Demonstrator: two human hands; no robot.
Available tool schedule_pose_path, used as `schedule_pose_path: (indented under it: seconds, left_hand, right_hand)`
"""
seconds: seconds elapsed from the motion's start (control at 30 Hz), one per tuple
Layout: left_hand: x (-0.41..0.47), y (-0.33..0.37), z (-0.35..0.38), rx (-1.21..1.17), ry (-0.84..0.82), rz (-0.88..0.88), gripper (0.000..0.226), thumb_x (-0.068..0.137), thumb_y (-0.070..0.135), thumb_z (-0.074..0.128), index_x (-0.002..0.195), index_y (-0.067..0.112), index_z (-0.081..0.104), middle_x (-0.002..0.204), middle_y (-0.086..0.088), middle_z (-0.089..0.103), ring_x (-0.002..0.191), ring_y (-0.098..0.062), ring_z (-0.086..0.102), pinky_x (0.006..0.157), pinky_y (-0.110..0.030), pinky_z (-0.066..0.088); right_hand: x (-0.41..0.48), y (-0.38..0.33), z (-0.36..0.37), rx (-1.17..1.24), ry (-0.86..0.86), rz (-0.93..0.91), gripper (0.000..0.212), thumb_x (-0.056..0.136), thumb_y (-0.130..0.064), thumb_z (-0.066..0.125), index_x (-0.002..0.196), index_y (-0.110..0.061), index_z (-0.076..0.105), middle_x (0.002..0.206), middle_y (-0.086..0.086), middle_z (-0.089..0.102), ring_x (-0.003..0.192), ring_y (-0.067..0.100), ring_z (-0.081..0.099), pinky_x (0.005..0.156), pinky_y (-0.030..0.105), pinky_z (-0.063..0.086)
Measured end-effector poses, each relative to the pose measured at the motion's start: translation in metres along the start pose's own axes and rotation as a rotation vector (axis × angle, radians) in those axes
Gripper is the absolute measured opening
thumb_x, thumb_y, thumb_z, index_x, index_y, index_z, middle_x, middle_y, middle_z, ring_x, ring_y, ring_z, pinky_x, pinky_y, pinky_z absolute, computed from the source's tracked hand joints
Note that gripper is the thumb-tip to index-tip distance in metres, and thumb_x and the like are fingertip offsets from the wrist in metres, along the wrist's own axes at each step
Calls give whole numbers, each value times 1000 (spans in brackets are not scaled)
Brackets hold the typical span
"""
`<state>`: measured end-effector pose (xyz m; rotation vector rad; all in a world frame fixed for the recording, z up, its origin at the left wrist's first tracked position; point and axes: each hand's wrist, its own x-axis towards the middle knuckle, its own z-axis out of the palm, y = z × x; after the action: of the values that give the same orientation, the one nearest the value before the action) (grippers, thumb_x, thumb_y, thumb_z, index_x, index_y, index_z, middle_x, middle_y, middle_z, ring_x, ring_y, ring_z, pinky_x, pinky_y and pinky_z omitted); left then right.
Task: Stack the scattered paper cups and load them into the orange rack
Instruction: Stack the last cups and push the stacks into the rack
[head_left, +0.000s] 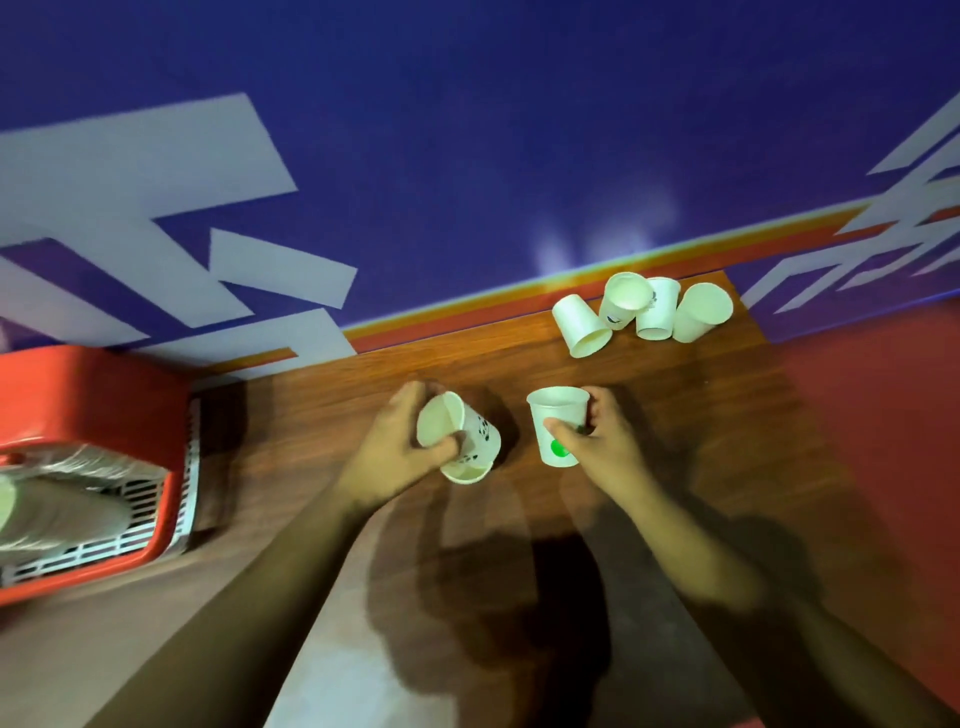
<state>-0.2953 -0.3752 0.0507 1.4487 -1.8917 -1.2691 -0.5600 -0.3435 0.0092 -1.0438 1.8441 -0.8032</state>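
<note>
Paper looks crushable: left hand (395, 460) clutches a tilted cup (480, 432), right hand (608, 447) wraps green-dot cup (557, 411) mid-wall, gently; strays (644, 312) at one o'clock.

light: dim | shadows: heavy on table (727, 426) (nearest viewer) | edges: bowed, rack (104, 395) blurred

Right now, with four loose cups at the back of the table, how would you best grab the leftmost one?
The leftmost cup seems to lie on its side, open mouth facing this way. I'd come from the near side and pinch the rim, thumb inside, fingers outside: the neighbouring cup crowds its right flank, so spanning the body looks tighter.
</note>
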Motion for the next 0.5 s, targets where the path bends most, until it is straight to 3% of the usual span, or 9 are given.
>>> schedule_pose_path:
  seconds: [0.1,0.23,0.4,0.5]
  left_hand:
    - [-7,-11,8,208,-50,54,63,73,55,64,125,20,55,120,5,56,110,-12,53,93,-26,43]
    - [-8,-32,28,356,-137,68,65,84,36,75,140,14,50,138,-1,53,128,-19,48,100,-20,31]
    - [-10,-40,35,273,-230,40,75,87,31,75,150,14,39,156,-1,40,147,-16,31,111,-15,17]
    - [-12,-39,27,116,-133,-45,61,95,27,66,150,18,40,148,11,41,138,-3,34,109,-14,21]
  right_hand:
    - [-12,-1,9,37,9,34,63,78,-31,79,130,-22,46,123,-1,59,112,16,60,85,29,55]
    - [-29,-8,17,61,52,24,61,79,-30,79,129,-24,46,124,-3,59,113,14,59,89,33,56]
    - [-43,-19,33,127,42,-14,64,77,-30,79,132,-27,46,127,-4,58,117,13,56,96,36,53]
    - [-49,-29,44,211,-6,-75,68,77,-28,80,134,-30,43,131,-7,54,120,10,54,96,29,51]
